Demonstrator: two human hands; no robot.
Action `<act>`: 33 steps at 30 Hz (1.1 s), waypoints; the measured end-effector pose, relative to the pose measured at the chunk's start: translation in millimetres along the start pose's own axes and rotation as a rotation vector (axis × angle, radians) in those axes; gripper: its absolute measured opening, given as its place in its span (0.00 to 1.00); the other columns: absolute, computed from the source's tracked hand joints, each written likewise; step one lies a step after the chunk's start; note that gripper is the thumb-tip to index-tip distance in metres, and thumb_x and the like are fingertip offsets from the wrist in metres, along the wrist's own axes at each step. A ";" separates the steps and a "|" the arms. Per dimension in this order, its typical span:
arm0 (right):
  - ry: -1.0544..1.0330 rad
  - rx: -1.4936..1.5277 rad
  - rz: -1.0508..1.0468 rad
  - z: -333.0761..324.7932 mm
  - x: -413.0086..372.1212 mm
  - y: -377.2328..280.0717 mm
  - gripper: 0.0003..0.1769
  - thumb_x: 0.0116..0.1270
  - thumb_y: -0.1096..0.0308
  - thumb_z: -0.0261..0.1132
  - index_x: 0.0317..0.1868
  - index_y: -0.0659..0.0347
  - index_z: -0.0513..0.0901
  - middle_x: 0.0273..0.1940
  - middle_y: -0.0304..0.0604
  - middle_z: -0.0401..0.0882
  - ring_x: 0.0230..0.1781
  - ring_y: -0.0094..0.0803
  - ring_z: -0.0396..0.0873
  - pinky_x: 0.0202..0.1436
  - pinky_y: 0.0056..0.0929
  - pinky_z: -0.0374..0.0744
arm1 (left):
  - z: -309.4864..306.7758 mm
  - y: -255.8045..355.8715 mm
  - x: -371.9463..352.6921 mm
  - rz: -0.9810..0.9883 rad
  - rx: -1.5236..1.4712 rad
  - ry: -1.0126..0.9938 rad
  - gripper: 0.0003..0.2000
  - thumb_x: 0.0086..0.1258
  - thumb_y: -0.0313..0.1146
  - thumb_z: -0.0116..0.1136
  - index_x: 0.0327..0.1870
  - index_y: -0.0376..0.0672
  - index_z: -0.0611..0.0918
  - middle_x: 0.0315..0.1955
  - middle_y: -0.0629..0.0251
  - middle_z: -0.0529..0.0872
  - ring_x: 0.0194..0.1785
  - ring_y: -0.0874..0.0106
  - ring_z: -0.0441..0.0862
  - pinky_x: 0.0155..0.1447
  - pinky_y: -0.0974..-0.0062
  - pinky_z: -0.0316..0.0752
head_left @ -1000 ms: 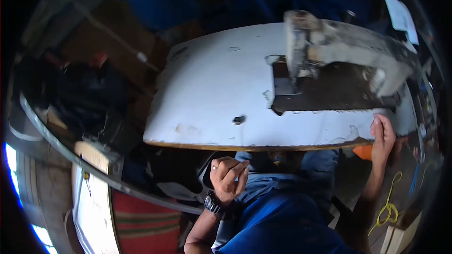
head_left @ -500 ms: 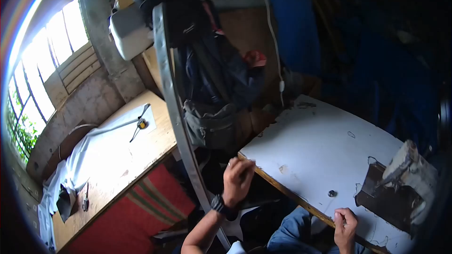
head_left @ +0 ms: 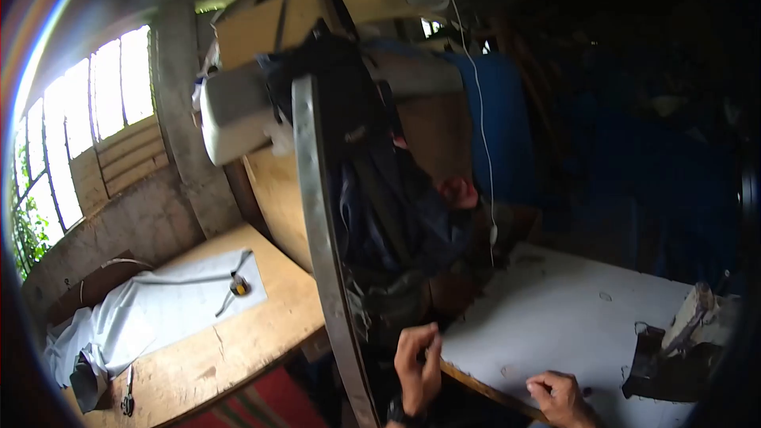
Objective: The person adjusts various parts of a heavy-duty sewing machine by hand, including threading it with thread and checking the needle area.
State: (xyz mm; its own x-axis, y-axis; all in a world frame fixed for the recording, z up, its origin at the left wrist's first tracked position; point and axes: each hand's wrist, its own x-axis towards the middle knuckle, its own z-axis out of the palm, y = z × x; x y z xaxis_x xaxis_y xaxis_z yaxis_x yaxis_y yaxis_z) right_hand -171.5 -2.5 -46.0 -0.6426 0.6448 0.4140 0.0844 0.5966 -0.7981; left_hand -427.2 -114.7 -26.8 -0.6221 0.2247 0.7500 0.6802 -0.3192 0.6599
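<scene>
My left hand (head_left: 418, 364), with a dark watch (head_left: 403, 414) on its wrist, is raised beside the near left corner of the white-topped table (head_left: 547, 309). Its fingers are curled in; whatever they may pinch is too small to see. Over the table's front edge is my right hand (head_left: 561, 398), thumb and forefinger drawn together, and I cannot make out anything in the grip. A small dark round piece (head_left: 587, 391) shows just behind the right hand, mostly hidden. Farther right stands a worn sewing machine head (head_left: 691, 319) on a dark plate (head_left: 654, 368).
A metal post (head_left: 317, 238) rises between the two tables, with dark bags (head_left: 396, 206) hanging behind it. On the wooden table (head_left: 293, 301) at left lie white cloth (head_left: 182, 301), a tape measure (head_left: 239, 285) and scissors (head_left: 128, 396). A white cord (head_left: 485, 135) hangs down behind.
The view has tilted up, so the tables sit lower in the picture. My hands have come closer together, and the right hand now partly covers the small round piece.
</scene>
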 end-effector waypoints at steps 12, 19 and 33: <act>-0.505 -0.002 -0.209 66.6 93.2 25.9 0.14 0.71 0.64 0.65 0.45 0.68 0.87 0.43 0.58 0.88 0.45 0.50 0.87 0.49 0.42 0.82 | -108.9 26.7 -0.4 -0.335 -0.123 0.020 0.35 0.65 0.29 0.76 0.71 0.37 0.70 0.61 0.56 0.80 0.61 0.71 0.77 0.62 0.70 0.76; -0.426 0.029 -0.184 96.8 95.3 71.5 0.13 0.70 0.62 0.65 0.44 0.65 0.88 0.41 0.58 0.88 0.43 0.51 0.87 0.49 0.43 0.82 | -137.3 88.8 10.1 -0.081 0.339 0.169 0.28 0.67 0.27 0.72 0.66 0.39 0.73 0.51 0.56 0.83 0.53 0.69 0.82 0.56 0.71 0.78; -0.384 0.037 -0.156 100.6 89.0 45.7 0.08 0.69 0.70 0.66 0.39 0.68 0.86 0.31 0.49 0.87 0.32 0.35 0.84 0.39 0.32 0.80 | -180.0 -84.3 110.4 -0.067 0.786 0.382 0.39 0.68 0.47 0.71 0.73 0.38 0.66 0.60 0.38 0.79 0.55 0.39 0.82 0.54 0.49 0.79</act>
State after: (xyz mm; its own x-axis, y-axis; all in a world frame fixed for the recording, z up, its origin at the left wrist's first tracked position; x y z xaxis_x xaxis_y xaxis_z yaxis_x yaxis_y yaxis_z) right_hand -301.5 34.0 -89.7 -0.8835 0.3189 0.3432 -0.0590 0.6510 -0.7568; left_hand -623.0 -228.7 -7.9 -0.6621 -0.1485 0.7345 0.6200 0.4419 0.6483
